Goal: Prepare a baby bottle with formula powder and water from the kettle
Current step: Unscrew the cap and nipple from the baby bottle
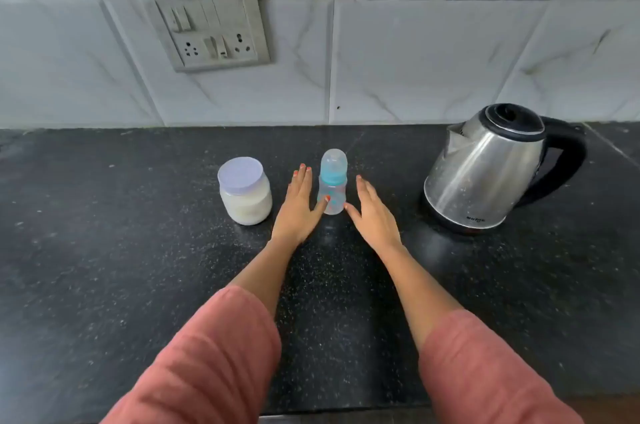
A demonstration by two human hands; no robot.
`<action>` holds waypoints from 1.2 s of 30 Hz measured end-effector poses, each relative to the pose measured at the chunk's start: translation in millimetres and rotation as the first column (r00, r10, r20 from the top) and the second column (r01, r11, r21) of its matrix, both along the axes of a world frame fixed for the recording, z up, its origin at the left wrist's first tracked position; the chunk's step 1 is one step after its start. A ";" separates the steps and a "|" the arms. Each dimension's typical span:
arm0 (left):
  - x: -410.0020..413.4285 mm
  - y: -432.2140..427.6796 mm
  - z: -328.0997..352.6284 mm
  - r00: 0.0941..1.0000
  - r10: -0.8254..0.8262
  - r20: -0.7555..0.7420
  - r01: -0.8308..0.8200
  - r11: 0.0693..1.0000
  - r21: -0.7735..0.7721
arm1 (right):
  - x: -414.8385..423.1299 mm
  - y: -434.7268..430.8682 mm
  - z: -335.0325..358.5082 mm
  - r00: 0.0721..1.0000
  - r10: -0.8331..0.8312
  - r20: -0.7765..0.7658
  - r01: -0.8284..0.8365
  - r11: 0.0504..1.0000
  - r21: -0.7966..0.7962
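Observation:
A small clear baby bottle (333,186) with a blue collar and a clear cap stands upright on the black counter (104,250). My left hand (300,207) lies flat just left of it, fingers straight, thumb touching the bottle's lower part. My right hand (372,210) lies flat just right of it, fingers straight, thumb tip near the bottle's base. A jar of white formula powder (245,191) with a pale lid stands to the left. A steel kettle (491,167) with a black lid and handle stands to the right.
A tiled wall rises behind the counter, with a switch and socket plate (211,27) above the jar. The counter's front edge runs under my forearms. A tile seam (611,146) crosses the counter at the far right.

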State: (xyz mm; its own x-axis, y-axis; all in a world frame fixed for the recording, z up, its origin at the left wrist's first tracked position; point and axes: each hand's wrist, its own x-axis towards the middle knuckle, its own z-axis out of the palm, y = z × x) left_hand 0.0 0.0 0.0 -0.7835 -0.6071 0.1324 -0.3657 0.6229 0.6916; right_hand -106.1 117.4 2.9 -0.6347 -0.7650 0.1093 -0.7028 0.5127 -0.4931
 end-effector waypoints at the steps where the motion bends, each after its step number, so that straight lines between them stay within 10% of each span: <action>1: -2.3 -0.4 -0.6 1.000 0.016 -0.013 -0.015 0.996 0.088 | -1.5 -2.2 -1.2 0.998 -0.016 0.067 0.016 1.000 -0.003; 12: -22.9 -22.1 -2.5 0.985 0.027 -0.170 0.076 0.818 0.570 | -15.7 -36.1 -16.2 0.888 0.013 0.460 0.096 0.972 -0.215; 36: 72.2 78.9 17.2 0.977 0.064 -0.202 0.049 0.859 0.510 | 71.1 68.7 5.9 0.875 0.094 0.475 0.052 0.957 -0.285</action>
